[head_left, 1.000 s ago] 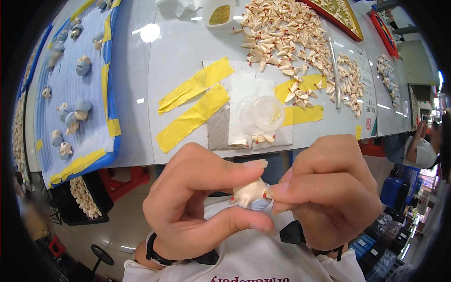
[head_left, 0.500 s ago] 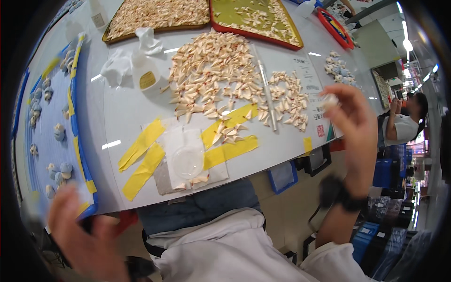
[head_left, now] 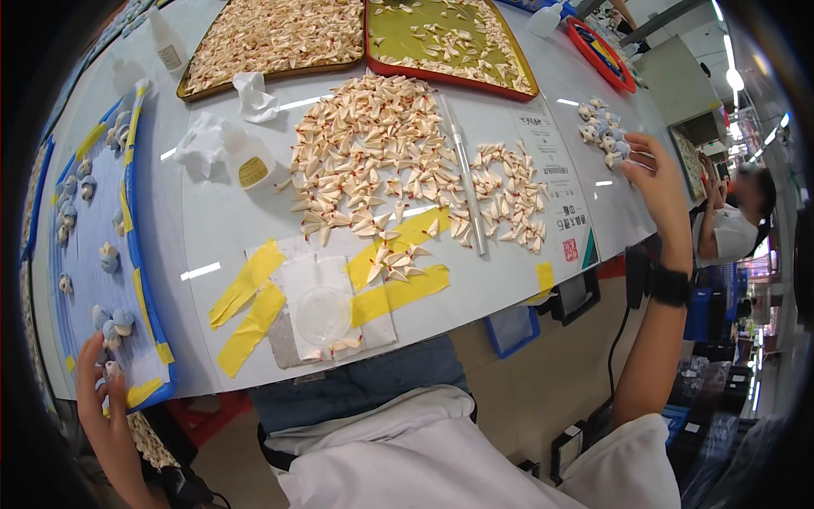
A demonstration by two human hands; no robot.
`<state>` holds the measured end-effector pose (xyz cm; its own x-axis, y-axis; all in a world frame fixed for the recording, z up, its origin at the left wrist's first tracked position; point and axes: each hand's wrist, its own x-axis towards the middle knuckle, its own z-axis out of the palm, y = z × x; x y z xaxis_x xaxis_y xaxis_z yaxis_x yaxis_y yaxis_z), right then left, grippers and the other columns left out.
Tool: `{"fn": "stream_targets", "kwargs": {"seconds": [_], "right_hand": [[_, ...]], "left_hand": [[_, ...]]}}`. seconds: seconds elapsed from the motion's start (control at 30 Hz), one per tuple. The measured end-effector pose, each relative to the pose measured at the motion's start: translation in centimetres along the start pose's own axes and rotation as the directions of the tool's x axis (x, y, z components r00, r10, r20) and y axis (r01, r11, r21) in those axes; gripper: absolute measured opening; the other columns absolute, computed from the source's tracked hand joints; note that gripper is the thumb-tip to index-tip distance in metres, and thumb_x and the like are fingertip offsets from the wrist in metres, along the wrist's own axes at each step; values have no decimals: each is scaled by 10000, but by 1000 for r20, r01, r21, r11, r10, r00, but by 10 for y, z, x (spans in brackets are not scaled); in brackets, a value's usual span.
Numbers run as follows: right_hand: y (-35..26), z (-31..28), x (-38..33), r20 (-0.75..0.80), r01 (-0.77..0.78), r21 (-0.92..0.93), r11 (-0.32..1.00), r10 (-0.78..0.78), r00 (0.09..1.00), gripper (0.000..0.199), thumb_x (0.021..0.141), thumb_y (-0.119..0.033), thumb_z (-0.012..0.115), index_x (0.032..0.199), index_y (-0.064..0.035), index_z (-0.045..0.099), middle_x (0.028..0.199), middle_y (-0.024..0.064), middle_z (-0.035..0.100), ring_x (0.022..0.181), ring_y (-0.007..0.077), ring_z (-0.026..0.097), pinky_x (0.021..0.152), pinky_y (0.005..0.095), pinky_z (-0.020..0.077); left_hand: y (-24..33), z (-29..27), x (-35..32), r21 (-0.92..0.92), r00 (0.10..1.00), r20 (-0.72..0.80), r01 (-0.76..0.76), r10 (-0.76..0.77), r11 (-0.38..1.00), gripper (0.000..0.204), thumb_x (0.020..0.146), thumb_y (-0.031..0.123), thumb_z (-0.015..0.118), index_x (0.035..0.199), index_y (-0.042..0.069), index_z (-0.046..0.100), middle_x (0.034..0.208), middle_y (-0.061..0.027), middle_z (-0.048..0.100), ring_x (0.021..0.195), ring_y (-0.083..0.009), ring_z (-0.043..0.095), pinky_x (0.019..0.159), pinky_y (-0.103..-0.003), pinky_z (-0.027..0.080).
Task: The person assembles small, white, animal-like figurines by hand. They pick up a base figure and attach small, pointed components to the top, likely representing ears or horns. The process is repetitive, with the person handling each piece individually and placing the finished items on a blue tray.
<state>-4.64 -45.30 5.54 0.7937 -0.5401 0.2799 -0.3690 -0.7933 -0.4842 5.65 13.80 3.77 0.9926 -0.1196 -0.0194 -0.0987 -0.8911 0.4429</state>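
My left hand (head_left: 106, 407) is at the near end of a blue tray (head_left: 161, 297), its fingers closed round a small blue-and-white animal figurine (head_left: 112, 369). Several similar figurines (head_left: 108, 257) lie in that tray, spaced apart. At the right side of the table, my right hand (head_left: 660, 178) reaches to a cluster of blue-and-white figurines (head_left: 595, 119). Its fingertips pinch at the nearest figurine (head_left: 614, 156), partly hidden by the fingers. A heap of small cream pointed pieces with reddish tips (head_left: 373, 144) covers the table's middle, far from both hands.
Two trays of cream pieces, one heaped (head_left: 271, 42) and one green (head_left: 424, 38), stand at the back. A clear pen-like rod (head_left: 465, 182), glue bottle (head_left: 246, 161), crumpled tissue (head_left: 202, 144), yellow tape (head_left: 398, 294) and round clear dish (head_left: 323, 316) lie nearer. A person (head_left: 733, 225) is at right.
My right hand has moved away to the figurine cluster, from near the printed sheet, where it held something whitish. My left hand has come in over the tray's near end. The view has shifted slightly.
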Motion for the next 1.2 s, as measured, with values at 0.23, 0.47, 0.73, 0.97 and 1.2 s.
{"fn": "stream_targets", "kwargs": {"seconds": [0.23, 0.47, 0.73, 0.97, 1.2], "right_hand": [[-75, 42, -34, 365, 124, 98, 987, -152, 918, 194, 669, -58, 620, 855, -16, 585, 781, 43, 564, 704, 114, 516, 620, 231, 418], [-75, 52, -37, 216, 109, 123, 986, -134, 967, 104, 700, -25, 598, 799, -4, 577, 724, 46, 573, 637, 117, 538, 598, 226, 420], [-129, 30, -97, 203, -146, 732, 666, -9, 979, 89, 746, 17, 609, 827, 27, 574, 742, 70, 572, 655, 111, 544, 603, 206, 430], [-150, 59, -123, 333, -247, 868, 431, -136, 933, 148, 698, 43, 645, 826, 26, 573, 749, 80, 569, 688, 136, 546, 648, 231, 434], [-204, 81, -111, 354, -137, 751, 646, -218, 909, 140, 663, 18, 644, 739, -9, 530, 716, 80, 545, 680, 131, 524, 632, 237, 409]], "left_hand": [[21, 25, 25, -283, 998, -43, -47, 36, 958, 305, 801, 66, 542, 1104, 35, 514, 1055, -62, 523, 792, -106, 492, 678, -231, 415], [9, 15, 25, -144, 972, -153, -202, 180, 969, 254, 840, 73, 508, 1083, -1, 502, 1111, -65, 507, 837, -129, 511, 762, -243, 399], [22, 28, -10, -679, 899, -391, -426, 198, 598, 348, 837, 264, 553, 1075, 24, 471, 1142, -117, 458, 915, -155, 499, 784, -248, 373], [103, 74, -30, -987, 971, 90, 57, 221, 148, 434, 694, 173, 726, 993, -13, 471, 1038, -187, 456, 741, -194, 599, 611, -226, 497], [115, 85, -42, -980, 958, 191, 174, 215, 93, 380, 700, 182, 708, 945, -9, 488, 1032, -147, 435, 738, -183, 573, 544, -209, 454]]}}
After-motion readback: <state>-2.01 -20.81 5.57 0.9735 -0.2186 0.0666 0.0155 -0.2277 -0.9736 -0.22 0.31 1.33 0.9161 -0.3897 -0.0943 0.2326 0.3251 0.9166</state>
